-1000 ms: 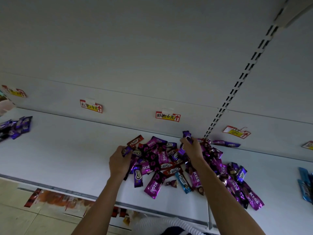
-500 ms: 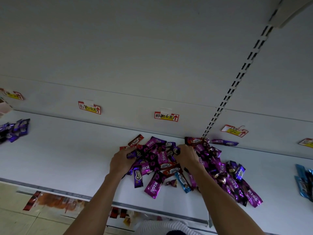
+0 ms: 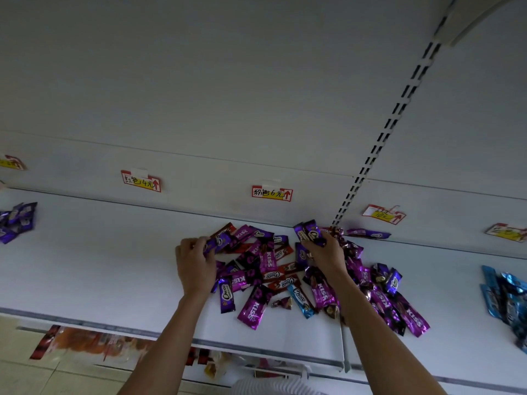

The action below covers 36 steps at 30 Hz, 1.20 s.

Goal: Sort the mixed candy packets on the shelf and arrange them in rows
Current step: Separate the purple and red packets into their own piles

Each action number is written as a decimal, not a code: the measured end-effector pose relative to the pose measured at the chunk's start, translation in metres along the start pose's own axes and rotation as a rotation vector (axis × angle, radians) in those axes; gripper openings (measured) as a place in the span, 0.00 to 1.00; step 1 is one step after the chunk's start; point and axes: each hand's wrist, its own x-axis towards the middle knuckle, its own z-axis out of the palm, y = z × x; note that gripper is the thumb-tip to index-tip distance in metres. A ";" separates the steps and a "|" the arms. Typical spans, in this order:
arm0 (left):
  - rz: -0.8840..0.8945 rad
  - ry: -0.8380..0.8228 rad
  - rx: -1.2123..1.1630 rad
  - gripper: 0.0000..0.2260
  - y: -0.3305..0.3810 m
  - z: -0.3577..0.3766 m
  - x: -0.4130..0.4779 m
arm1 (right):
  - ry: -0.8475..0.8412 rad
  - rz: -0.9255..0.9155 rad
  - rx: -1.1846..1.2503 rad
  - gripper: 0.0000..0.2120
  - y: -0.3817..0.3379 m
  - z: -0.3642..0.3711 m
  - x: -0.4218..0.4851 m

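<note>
A mixed pile of candy packets lies on the white shelf: magenta KISS packets, dark purple Choco packets, red Choco packets and one blue Choco packet. My left hand is at the pile's left edge, its fingers curled round dark purple packets. My right hand is over the pile's back right part and holds two dark purple Choco packets raised above the heap.
A sorted group of dark purple packets lies at the shelf's far left, and blue packets at the far right. Price tags hang along the back rail. A slotted upright divides the shelf bays. The shelf's front edge is below my arms.
My right hand has lifted dark purple packets out of the pile towards the back. My left hand has shifted slightly left and closed on purple packets.
</note>
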 end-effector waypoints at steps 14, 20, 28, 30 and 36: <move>-0.247 -0.413 -0.590 0.26 0.038 -0.018 -0.033 | -0.169 0.171 0.609 0.05 -0.003 -0.005 -0.049; -0.220 -0.377 -0.640 0.15 0.051 -0.031 -0.069 | -0.258 0.075 0.539 0.13 -0.004 -0.016 -0.089; -0.222 -0.201 -0.476 0.13 0.061 -0.075 -0.137 | -0.339 -0.120 0.092 0.08 -0.005 -0.006 -0.133; -0.257 -0.102 -0.484 0.10 0.056 -0.092 -0.157 | -0.432 -0.146 0.012 0.08 -0.010 0.004 -0.144; -0.523 0.267 -0.368 0.09 0.017 -0.144 -0.216 | -0.748 -0.288 -0.132 0.09 -0.026 0.058 -0.175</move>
